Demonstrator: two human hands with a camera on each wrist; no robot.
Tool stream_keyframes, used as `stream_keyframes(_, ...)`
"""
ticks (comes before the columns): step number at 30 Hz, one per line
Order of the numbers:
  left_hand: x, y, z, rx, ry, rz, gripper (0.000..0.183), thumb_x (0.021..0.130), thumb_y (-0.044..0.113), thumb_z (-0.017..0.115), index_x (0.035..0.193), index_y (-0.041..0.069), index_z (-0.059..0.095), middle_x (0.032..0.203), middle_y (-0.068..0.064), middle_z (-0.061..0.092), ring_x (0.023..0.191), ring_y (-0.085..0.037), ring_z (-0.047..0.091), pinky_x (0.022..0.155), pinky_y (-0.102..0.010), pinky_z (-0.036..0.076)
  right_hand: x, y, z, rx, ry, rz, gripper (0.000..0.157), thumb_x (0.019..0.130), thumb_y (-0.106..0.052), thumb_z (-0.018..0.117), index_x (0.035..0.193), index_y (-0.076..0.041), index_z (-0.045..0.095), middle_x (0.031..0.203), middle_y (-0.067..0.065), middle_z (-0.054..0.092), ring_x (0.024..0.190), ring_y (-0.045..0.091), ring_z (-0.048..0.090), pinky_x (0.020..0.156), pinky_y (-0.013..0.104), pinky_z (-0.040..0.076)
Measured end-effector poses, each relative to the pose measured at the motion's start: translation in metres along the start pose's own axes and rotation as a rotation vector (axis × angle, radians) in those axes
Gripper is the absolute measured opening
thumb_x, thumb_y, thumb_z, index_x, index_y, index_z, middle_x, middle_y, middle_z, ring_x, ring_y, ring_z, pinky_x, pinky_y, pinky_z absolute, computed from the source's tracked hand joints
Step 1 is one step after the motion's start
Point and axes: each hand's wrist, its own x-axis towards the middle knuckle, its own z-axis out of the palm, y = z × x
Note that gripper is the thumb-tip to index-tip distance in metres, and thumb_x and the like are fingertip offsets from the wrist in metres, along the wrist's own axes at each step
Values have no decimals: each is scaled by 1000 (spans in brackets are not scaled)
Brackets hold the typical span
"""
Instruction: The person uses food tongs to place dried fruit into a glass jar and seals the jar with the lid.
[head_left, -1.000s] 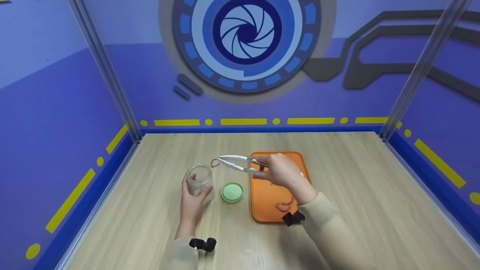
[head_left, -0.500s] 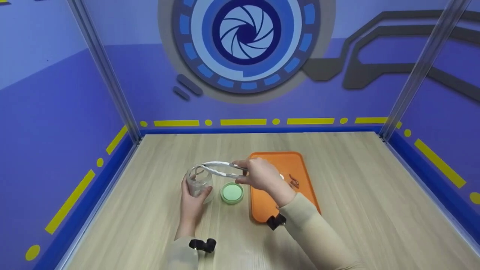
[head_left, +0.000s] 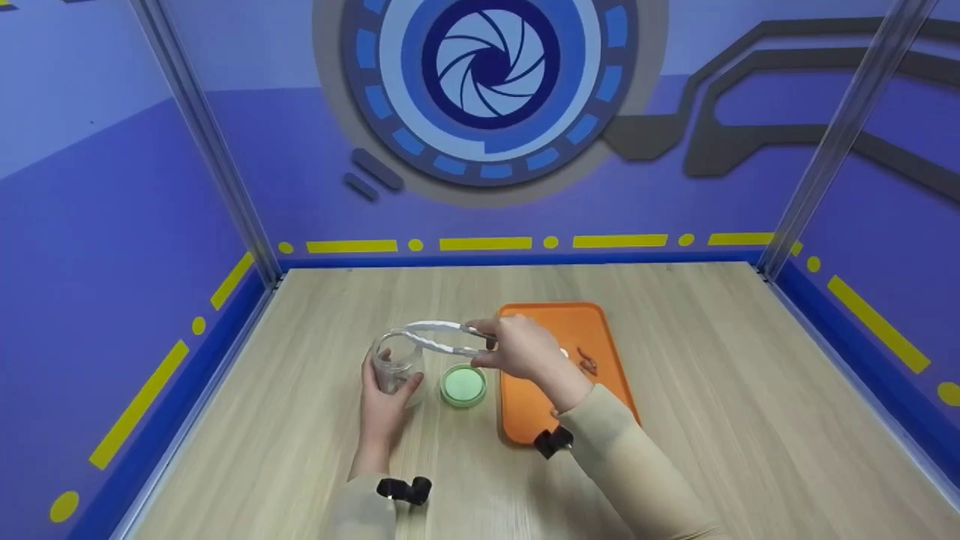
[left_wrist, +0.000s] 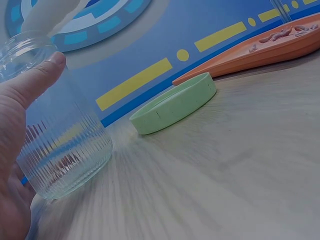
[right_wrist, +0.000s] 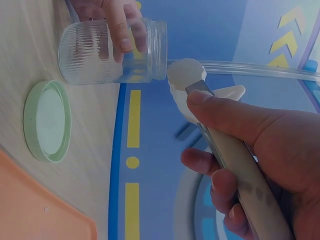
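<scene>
Left of centre in the head view, we are seeing one left hand (head_left: 384, 411), its fingers and thumb curling round one clear glass jar (head_left: 400, 369), ribbed and open-mouthed. Near centre, we are recording one right hand (head_left: 523, 349), thumb and fingers gripping one pair of tongs (head_left: 439, 326), metal with white tips; the tips are pointing left, lying at the jar's mouth, and we are not managing to tell whether they are holding anything. Just right of the jar, we are listing one pale green lid (head_left: 463, 385), resting on the wood-grain table (head_left: 300, 450). Right of centre, partly behind the right hand, one orange tray (head_left: 529, 416) is lying, bearing several brown, worm-like pieces (head_left: 589, 364).
</scene>
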Motion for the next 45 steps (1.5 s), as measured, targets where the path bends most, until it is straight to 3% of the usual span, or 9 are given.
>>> stream_keyframes(15, 0, -2, 0, -5, -3, -6, 99, 85, 35, 86, 161, 21, 24, 165, -13, 37, 157, -37, 27, 132, -56, 17, -35, 26, -24, 28, 41, 2, 47, 82, -27, 88, 126, -20, 74, 95, -1, 76, 77, 10, 63, 66, 30, 56)
stream_keyframes(23, 0, -1, 1, -10, -6, 19, 98, 86, 32, 85, 162, 20, 23, 164, -11, 37, 156, -37, 30, 129, -54, 26, -61, 46, -32, 25, 48, 8, 48, 82, -25, 88, 127, -19, 74, 91, -4, 75, 74, 8, 63, 60, 25, 53)
stream_keyframes(27, 0, -1, 0, -13, -11, 14, 98, 87, 32, 84, 162, 21, 23, 165, -11, 36, 156, -37, 28, 130, -55, 24, -75, 56, -36, 27, 48, -10, 48, 81, -21, 88, 127, -17, 74, 90, -5, 75, 75, 6, 63, 63, 23, 54)
stream_keyframes(36, 0, -3, -1, -35, -16, 2, 100, 86, 32, 85, 163, 22, 21, 166, -10, 35, 157, -37, 27, 131, -55, 23, -101, 81, -39, 51, 4, 2, 43, 83, -17, 86, 125, -17, 74, 84, -7, 69, 70, 5, 55, 58, 20, 46)
stream_keyframes(45, 1, -3, 0, -26, -8, 12, 98, 85, 34, 85, 161, 20, 25, 165, -11, 36, 156, -38, 28, 130, -55, 25, -124, 98, -49, 5, -37, 54, 51, 81, -26, 88, 130, -19, 72, 94, -3, 75, 75, 7, 61, 59, 22, 48)
